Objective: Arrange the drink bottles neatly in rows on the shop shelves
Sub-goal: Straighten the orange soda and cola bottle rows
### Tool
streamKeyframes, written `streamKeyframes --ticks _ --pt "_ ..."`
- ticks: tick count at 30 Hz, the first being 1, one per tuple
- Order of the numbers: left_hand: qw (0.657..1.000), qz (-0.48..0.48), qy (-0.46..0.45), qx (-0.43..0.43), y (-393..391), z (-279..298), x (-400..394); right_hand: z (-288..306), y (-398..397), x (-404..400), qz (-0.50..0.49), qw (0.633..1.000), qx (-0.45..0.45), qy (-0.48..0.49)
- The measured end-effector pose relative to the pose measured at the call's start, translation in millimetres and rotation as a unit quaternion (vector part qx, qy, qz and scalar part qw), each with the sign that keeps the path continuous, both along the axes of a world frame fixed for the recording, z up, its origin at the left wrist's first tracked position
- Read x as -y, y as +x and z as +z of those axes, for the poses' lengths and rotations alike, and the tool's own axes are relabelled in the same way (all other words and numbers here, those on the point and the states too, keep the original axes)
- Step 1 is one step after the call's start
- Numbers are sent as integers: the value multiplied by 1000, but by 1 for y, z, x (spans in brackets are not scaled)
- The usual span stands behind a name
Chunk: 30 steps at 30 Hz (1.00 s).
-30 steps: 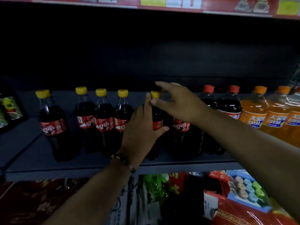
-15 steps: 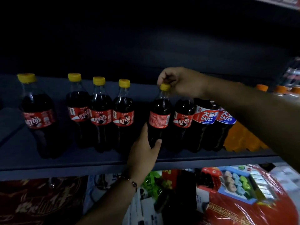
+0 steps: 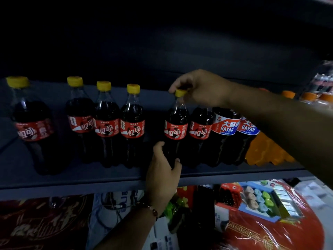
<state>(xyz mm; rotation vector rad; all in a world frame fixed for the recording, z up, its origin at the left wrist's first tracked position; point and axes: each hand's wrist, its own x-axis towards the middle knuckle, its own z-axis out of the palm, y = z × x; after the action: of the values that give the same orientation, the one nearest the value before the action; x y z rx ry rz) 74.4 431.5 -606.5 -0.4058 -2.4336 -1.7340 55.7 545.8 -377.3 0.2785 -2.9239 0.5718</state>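
Observation:
A cola bottle [image 3: 175,130] with a red label and yellow cap stands upright on the dark shelf [image 3: 90,179]. My right hand [image 3: 200,88] pinches its cap from above. My left hand [image 3: 163,175] grips its lower body, thumb on the left side and fingers round the front. To its left stand three matching cola bottles [image 3: 107,123] close together, and one more cola bottle [image 3: 30,123] apart at the far left. Another cola bottle [image 3: 201,131] touches the held one on the right.
Two dark Dayao bottles [image 3: 226,129] and several orange drink bottles [image 3: 266,152] fill the shelf's right end, partly behind my right forearm. A gap lies between the group of three and the held bottle. Below the shelf are red wrapped gift boxes [image 3: 266,219].
Over the second my left hand slid down from the bottle's upper body to its lower body and my right hand closed on the cap. The view shifted down and closer.

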Motion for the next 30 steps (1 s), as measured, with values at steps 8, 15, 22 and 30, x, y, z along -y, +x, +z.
streamKeyframes --ticks 8,15,22,30 --pt "998 -19 -54 -3 -11 -1 5 -3 3 -4 15 999 15 -40" --pt "997 12 -74 -10 -8 0 0 -6 -1 -5 -11 998 -37 46" --pt "996 -14 -82 -17 -10 -2 2 2 23 -26 -49 986 -92 128" --pt "993 -6 -110 -34 -12 -4 -3 -14 27 -51 -82 969 -48 228"
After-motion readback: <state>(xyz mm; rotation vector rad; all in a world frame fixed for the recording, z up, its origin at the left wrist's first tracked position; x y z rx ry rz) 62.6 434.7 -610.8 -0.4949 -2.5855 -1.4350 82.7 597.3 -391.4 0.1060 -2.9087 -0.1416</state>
